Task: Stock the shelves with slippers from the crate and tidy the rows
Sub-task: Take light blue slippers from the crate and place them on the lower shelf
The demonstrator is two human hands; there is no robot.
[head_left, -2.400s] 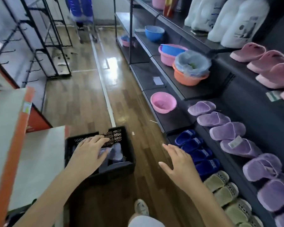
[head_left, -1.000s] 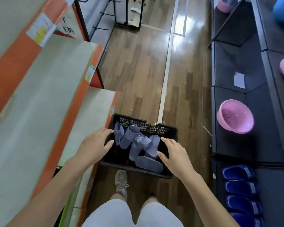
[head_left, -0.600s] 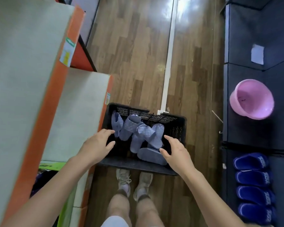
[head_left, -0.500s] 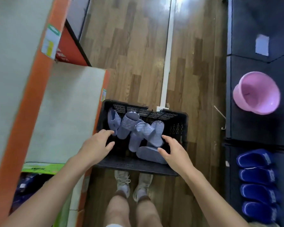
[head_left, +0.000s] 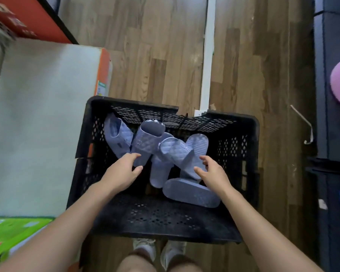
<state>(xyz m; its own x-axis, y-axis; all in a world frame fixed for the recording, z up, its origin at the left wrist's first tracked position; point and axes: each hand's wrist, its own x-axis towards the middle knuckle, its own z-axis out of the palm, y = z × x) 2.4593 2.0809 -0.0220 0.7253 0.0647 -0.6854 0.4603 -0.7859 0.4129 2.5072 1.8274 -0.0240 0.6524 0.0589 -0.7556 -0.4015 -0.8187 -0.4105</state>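
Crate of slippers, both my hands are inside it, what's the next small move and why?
Probably close each hand on the slipper nearest it. The left hand is open with its fingertips at the lower end of the leaning slipper. The right hand is open beside the middle slipper. Neither grips anything yet, and the pile lies jumbled in the black crate.
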